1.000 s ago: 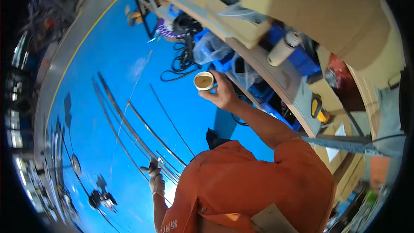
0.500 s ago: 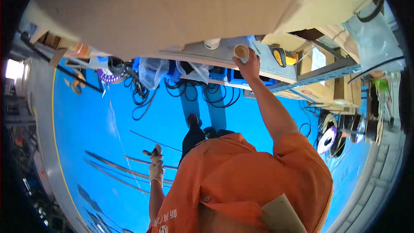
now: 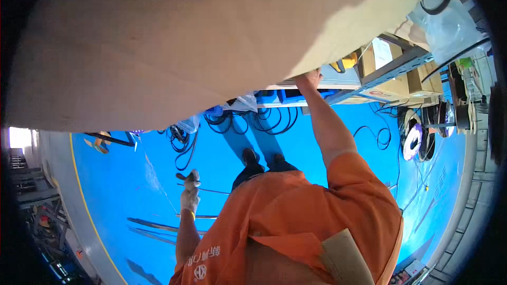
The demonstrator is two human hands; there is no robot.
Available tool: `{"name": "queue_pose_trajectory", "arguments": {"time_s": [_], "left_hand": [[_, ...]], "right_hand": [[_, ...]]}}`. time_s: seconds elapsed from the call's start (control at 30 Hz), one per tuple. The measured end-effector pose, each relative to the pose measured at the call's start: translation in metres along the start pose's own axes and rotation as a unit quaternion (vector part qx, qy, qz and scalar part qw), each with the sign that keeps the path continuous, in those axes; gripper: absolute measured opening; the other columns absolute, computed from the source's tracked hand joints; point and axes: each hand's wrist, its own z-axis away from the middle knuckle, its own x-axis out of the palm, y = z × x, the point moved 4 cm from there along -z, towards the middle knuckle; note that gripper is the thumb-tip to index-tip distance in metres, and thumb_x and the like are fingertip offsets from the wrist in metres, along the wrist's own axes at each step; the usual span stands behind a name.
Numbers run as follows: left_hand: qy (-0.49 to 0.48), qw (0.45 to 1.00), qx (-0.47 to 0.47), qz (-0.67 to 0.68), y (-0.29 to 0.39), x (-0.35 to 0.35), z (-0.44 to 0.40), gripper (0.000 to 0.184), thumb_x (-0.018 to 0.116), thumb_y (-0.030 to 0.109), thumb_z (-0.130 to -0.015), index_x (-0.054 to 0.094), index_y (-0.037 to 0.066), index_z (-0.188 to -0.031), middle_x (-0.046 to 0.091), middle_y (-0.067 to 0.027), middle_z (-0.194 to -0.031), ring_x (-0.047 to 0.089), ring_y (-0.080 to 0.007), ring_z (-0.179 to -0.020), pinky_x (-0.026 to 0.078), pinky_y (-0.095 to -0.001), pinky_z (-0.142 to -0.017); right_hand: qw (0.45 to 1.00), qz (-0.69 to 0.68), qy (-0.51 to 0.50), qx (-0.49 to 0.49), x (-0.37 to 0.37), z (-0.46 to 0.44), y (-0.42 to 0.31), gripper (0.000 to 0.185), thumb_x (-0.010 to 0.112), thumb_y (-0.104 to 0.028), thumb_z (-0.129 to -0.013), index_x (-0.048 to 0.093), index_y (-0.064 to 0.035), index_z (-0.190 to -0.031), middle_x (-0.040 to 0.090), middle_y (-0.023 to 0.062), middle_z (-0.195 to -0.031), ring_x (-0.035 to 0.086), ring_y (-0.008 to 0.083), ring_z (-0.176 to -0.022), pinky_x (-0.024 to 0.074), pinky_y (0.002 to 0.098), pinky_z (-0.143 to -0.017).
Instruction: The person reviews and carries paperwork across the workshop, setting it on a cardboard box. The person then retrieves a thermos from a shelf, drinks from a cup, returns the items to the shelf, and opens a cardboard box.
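Note:
My right hand (image 3: 311, 79) is bare and reaches onto the grey shelf (image 3: 338, 78). A large tan cardboard-like surface (image 3: 174, 42) covers its fingers, and any cup in them is out of sight. A yellow and black object (image 3: 346, 63) lies on the shelf just right of this hand. My left hand (image 3: 190, 195) wears a pale glove with dark fingertips and hangs low over the blue floor (image 3: 127, 174). Its thumb stands apart from the fingers, and I see nothing held. Behind it, long thin metal bars (image 3: 158, 226) lie on the floor.
Blue bins (image 3: 290, 96) sit under the shelf edge, with black cables (image 3: 280, 121) hanging below. Cardboard boxes (image 3: 388, 92) stand to the right by a metal shelf post (image 3: 393, 71). Cable reels (image 3: 412, 140) and a clear plastic bag (image 3: 449, 26) are further right.
The tan surface now covers more of the shelf and hides the paper cup that my right hand held. My right hand stays at nearly the same place. My left hand has barely moved.

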Motion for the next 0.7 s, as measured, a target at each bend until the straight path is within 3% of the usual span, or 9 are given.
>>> {"name": "queue_pose_trajectory", "arguments": {"time_s": [0.07,0.1,0.13,0.23,0.33,0.47,0.57,0.63,0.7], "left_hand": [[-0.136,0.960,0.180,0.167,0.020,0.019,0.017,0.030,0.063,0.025,-0.090,0.074,0.012,-0.114,0.060,0.0006,-0.081,0.045,-0.0124,-0.060,0.039,-0.0284,-0.054],[0.003,1.000,0.014,0.001,0.021,0.024,0.017,0.030,0.063,0.025,-0.089,0.074,0.011,-0.113,0.062,-0.0005,-0.082,0.047,-0.0129,-0.060,0.040,-0.0285,-0.055],[0.141,0.964,-0.154,-0.165,0.026,0.027,0.020,0.029,0.064,0.024,-0.089,0.075,0.010,-0.113,0.063,-0.0016,-0.083,0.048,-0.0133,-0.060,0.041,-0.0286,-0.055],[0.110,0.967,-0.118,-0.200,0.021,0.065,-0.004,0.027,0.066,0.023,-0.088,0.076,0.010,-0.110,0.064,-0.0018,-0.083,0.052,-0.0139,-0.061,0.043,-0.0282,-0.057],[0.069,0.978,-0.053,-0.191,0.066,0.169,-0.003,0.026,0.065,0.022,-0.089,0.077,0.008,-0.108,0.066,-0.0023,-0.082,0.054,-0.0138,-0.064,0.045,-0.0278,-0.059],[-0.021,0.942,0.027,-0.334,0.109,0.281,-0.003,0.029,0.064,0.020,-0.091,0.075,0.008,-0.115,0.062,0.0008,-0.077,0.051,-0.0113,-0.063,0.042,-0.0283,-0.057],[-0.100,0.931,0.082,-0.341,0.137,0.356,-0.004,0.030,0.065,0.020,-0.090,0.075,0.007,-0.116,0.062,0.0014,-0.078,0.051,-0.0118,-0.064,0.042,-0.0278,-0.059],[-0.167,0.893,0.126,-0.398,0.159,0.407,0.000,0.026,0.062,0.023,-0.093,0.079,0.010,-0.109,0.063,0.0009,-0.076,0.051,-0.0140,-0.066,0.042,-0.0299,-0.061],[-0.208,0.897,0.099,-0.377,0.154,0.447,-0.004,0.027,0.062,0.023,-0.094,0.078,0.009,-0.109,0.062,0.0002,-0.076,0.050,-0.0140,-0.066,0.042,-0.0291,-0.061]], "right_hand": [[0.999,0.025,-0.027,0.005,0.002,0.025,0.012,0.078,0.079,-0.054,-0.077,0.056,-0.0118,-0.139,0.061,0.0161,-0.129,0.052,0.0385,-0.119,0.0417,0.0520,-0.098],[0.999,0.023,-0.027,0.001,0.003,0.031,0.016,0.078,0.079,-0.054,-0.077,0.056,-0.0118,-0.139,0.061,0.0161,-0.129,0.052,0.0385,-0.119,0.0417,0.0520,-0.098],[1.000,0.001,-0.015,-0.017,0.002,0.035,0.019,0.077,0.079,-0.053,-0.078,0.056,-0.0111,-0.139,0.061,0.0163,-0.129,0.052,0.0387,-0.119,0.0416,0.0523,-0.098],[0.996,-0.062,0.025,-0.064,-0.010,0.050,0.040,0.075,0.079,-0.050,-0.079,0.056,-0.0091,-0.138,0.061,0.0170,-0.129,0.051,0.0394,-0.119,0.0413,0.0534,-0.099],[0.991,-0.090,0.030,-0.097,-0.033,0.084,0.076,0.072,0.080,-0.044,-0.079,0.056,-0.0061,-0.137,0.062,0.0178,-0.127,0.052,0.0405,-0.119,0.0417,0.0539,-0.100],[0.980,-0.078,-0.036,-0.178,-0.058,0.135,0.153,0.063,0.081,-0.036,-0.079,0.060,-0.0026,-0.129,0.063,0.0195,-0.123,0.055,0.0405,-0.113,0.0463,0.0491,-0.098],[0.978,-0.093,-0.114,-0.148,-0.074,0.174,0.215,0.062,0.081,-0.037,-0.081,0.061,-0.0003,-0.126,0.065,0.0198,-0.118,0.060,0.0385,-0.105,0.0515,0.0469,-0.091],[0.954,-0.213,-0.209,0.007,-0.092,0.199,0.235,0.063,0.080,-0.038,-0.086,0.060,0.0018,-0.130,0.067,0.0199,-0.117,0.066,0.0351,-0.098,0.0555,0.0430,-0.084],[0.925,-0.297,-0.233,0.044,-0.122,0.215,0.227,0.064,0.079,-0.039,-0.088,0.058,0.0021,-0.132,0.067,0.0197,-0.119,0.067,0.0330,-0.098,0.0561,0.0415,-0.084]]}}
